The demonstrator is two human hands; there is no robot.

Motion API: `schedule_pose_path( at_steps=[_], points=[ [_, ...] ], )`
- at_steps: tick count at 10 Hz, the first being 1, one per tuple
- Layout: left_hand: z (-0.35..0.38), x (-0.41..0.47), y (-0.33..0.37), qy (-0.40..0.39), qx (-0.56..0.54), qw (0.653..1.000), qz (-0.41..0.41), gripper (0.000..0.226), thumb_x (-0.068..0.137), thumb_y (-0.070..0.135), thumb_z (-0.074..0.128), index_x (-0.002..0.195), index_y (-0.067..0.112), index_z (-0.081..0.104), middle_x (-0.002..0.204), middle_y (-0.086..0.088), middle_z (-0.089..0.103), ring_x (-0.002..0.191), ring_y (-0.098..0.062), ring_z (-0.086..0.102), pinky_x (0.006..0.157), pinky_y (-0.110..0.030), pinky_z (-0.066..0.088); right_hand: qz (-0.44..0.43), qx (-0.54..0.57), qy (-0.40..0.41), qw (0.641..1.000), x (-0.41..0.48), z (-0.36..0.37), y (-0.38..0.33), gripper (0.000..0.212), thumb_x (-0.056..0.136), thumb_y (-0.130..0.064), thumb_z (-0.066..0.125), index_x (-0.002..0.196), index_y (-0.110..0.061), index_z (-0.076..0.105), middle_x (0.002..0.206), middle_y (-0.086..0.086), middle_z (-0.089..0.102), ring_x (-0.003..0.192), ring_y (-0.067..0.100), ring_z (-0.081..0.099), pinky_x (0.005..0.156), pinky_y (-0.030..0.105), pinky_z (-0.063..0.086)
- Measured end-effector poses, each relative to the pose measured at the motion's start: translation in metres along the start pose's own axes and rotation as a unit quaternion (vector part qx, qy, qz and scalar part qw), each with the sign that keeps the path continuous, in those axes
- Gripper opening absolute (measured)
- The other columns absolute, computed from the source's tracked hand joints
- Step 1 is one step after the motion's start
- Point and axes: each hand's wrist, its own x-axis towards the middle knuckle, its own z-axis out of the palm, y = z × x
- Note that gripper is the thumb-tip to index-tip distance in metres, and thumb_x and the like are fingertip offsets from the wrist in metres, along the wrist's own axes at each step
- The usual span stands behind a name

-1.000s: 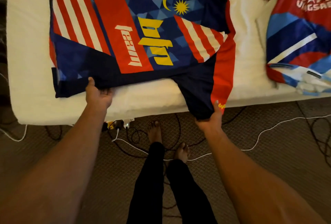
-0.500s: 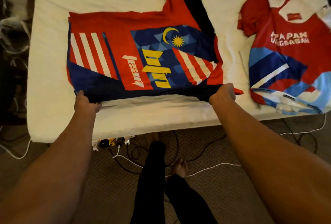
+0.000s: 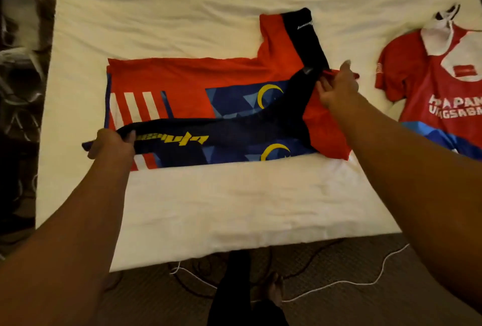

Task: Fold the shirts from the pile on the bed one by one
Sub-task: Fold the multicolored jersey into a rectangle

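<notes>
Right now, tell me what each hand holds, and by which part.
Both hold the red and navy jersey. The left hand grips its folded-over navy edge at the hem end; the right hand pinches the fabric by the sleeve.

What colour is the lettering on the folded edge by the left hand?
Yellow lettering on the shirt; head view.

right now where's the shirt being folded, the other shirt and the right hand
shirt being folded [image 3: 182, 75]: head view, on its plain red upper panel
other shirt [image 3: 417, 90]: head view, on its red chest
right hand [image 3: 339, 88]: head view, on the back of the hand
</notes>
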Motion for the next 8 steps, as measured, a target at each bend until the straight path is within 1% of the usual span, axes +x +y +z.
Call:
schedule_pose_path(
  at_steps=[1,2,3,4,5,6,7,8],
  points=[
    [0.026,0.006,0.005,0.044,-0.277,0.959,-0.052,0.048,0.096,0.035,0.057,0.130,0.012,0.033,0.129,-0.017,0.052,0.113,-0.032,0.060,0.088,-0.043,0.057,0.029,0.017,-0.009,0.999,0.041,0.003,0.040,0.044,0.095,-0.051,0.054,0.125,-0.019,0.056,0.116,0.007,0.062,0.103,0.028,0.063,0.083,0.042,0.053],
    [0.042,0.003,0.004,0.067,-0.115,0.990,0.047,0.043,0.092,0.028,0.061,0.130,0.012,0.045,0.125,-0.009,0.058,0.108,-0.028,0.061,0.090,-0.037,0.054,-0.048,-0.226,-0.008,0.973,0.024,-0.006,0.078,0.041,0.090,-0.033,0.057,0.125,-0.012,0.057,0.113,0.005,0.060,0.108,0.027,0.061,0.089,0.036,0.049],
    [0.041,0.005,-0.028,0.070,0.007,0.985,0.159,0.039,0.090,0.011,0.059,0.128,0.008,0.051,0.132,-0.016,0.055,0.120,-0.033,0.055,0.099,-0.038,0.047,-0.180,-0.380,0.000,0.907,-0.002,-0.023,0.122,0.027,0.092,-0.017,0.059,0.117,-0.008,0.058,0.108,0.010,0.063,0.098,0.026,0.058,0.078,0.027,0.039],
    [0.033,0.007,-0.059,0.096,0.157,0.959,0.215,0.041,0.091,0.020,0.059,0.130,0.011,0.052,0.137,-0.019,0.049,0.126,-0.039,0.046,0.098,-0.052,0.043,-0.285,-0.473,-0.120,0.825,-0.016,-0.028,0.161,0.023,0.089,-0.022,0.068,0.107,-0.009,0.061,0.099,0.010,0.059,0.095,0.028,0.058,0.075,0.031,0.040],
    [0.022,0.015,-0.101,0.037,0.287,0.900,0.326,0.053,0.097,0.040,0.057,0.140,0.011,0.048,0.147,-0.023,0.043,0.134,-0.044,0.040,0.105,-0.058,0.037,-0.282,-0.600,-0.209,0.719,-0.024,-0.028,0.188,0.042,0.085,-0.036,0.073,0.121,-0.017,0.059,0.112,0.011,0.053,0.107,0.032,0.052,0.083,0.043,0.045],
    [0.011,0.022,-0.126,-0.033,0.381,0.861,0.336,0.063,0.100,0.046,0.050,0.154,0.021,0.032,0.161,-0.018,0.026,0.146,-0.042,0.025,0.110,-0.063,0.027,-0.232,-0.694,-0.223,0.645,-0.025,-0.035,0.200,0.049,0.087,-0.041,0.070,0.129,-0.023,0.052,0.126,0.009,0.049,0.118,0.032,0.047,0.091,0.044,0.042],
    [0.007,0.025,-0.122,-0.026,0.409,0.851,0.328,0.067,0.099,0.040,0.053,0.157,0.021,0.026,0.162,-0.019,0.022,0.149,-0.041,0.018,0.112,-0.069,0.021,-0.237,-0.699,-0.208,0.642,-0.021,-0.046,0.203,0.043,0.093,-0.038,0.063,0.130,-0.022,0.049,0.124,0.010,0.051,0.116,0.033,0.049,0.090,0.044,0.043],
    [0.026,0.004,-0.095,-0.007,0.410,0.855,0.318,0.079,0.088,0.026,0.067,0.155,0.013,0.026,0.162,-0.022,0.019,0.151,-0.042,0.012,0.115,-0.068,0.011,-0.277,-0.639,-0.145,0.703,-0.017,-0.060,0.197,0.025,0.095,-0.033,0.058,0.113,-0.015,0.057,0.111,0.012,0.057,0.106,0.035,0.054,0.082,0.044,0.043]
  ],
)
